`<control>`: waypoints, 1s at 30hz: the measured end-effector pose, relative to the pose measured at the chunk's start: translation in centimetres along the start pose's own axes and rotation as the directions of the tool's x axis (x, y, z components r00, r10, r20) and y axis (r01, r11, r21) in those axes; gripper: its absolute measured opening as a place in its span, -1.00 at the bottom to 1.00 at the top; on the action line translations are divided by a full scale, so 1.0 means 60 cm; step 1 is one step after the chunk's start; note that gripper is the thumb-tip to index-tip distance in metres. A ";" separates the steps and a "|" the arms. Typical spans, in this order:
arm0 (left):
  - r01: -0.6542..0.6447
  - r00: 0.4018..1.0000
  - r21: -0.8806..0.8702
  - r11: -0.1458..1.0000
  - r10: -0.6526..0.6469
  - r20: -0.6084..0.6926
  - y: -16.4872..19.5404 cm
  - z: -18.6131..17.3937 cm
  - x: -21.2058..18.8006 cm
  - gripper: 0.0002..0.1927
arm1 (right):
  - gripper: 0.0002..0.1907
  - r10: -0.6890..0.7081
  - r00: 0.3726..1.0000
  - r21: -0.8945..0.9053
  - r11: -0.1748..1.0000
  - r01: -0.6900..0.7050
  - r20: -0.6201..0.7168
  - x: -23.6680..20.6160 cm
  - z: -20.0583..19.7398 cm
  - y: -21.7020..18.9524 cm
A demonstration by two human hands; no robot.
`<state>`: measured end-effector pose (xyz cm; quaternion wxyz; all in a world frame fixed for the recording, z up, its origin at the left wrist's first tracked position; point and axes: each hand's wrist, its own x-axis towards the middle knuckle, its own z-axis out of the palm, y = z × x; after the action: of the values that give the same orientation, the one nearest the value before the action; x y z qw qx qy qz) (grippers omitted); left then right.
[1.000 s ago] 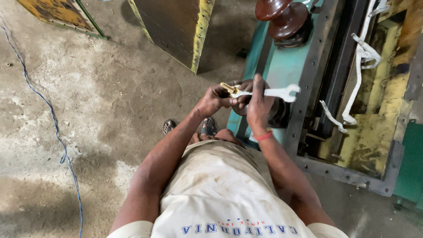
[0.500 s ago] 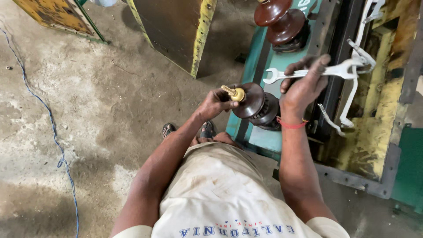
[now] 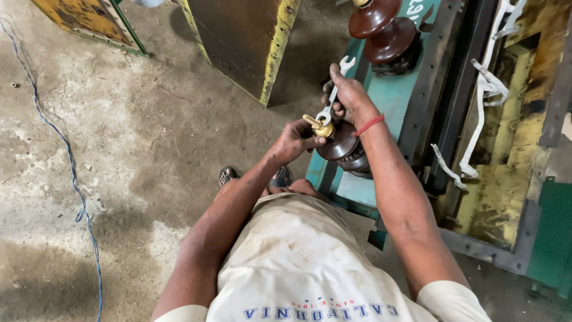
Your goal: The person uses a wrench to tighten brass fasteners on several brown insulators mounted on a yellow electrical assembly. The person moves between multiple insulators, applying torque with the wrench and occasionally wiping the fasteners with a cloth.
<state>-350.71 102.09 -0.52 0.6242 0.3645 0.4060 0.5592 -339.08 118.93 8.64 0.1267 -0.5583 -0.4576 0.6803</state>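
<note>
My right hand (image 3: 348, 95) grips a silver open-ended wrench (image 3: 333, 92), whose lower end sits on the brass terminal nut (image 3: 320, 126) atop a brown ceramic insulator (image 3: 341, 143). My left hand (image 3: 295, 138) holds that brass terminal from the left, fingers touching the insulator's top. The insulator stands on the teal metal cover (image 3: 393, 98) of a large machine.
A second brown insulator (image 3: 381, 33) stands further along the teal cover. White straps (image 3: 482, 101) hang over a dark frame and a yellow interior at right. A yellow-edged metal cabinet (image 3: 250, 42) stands ahead. A blue wire (image 3: 71, 173) trails over the concrete floor at left.
My right hand swung the wrench out to the right, then brought it back onto the brass nut. My left hand stayed on the terminal.
</note>
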 end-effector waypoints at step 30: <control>-0.017 1.000 -0.007 1.000 0.017 0.023 -0.005 -0.001 0.002 -0.46 | -0.41 -0.550 0.770 0.195 0.758 0.623 -0.323 -0.157 -0.012 0.027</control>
<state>-350.63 102.15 -0.86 0.6253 0.3724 0.3937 0.5616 -334.68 111.94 13.47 0.4710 -0.4400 -0.4859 0.5903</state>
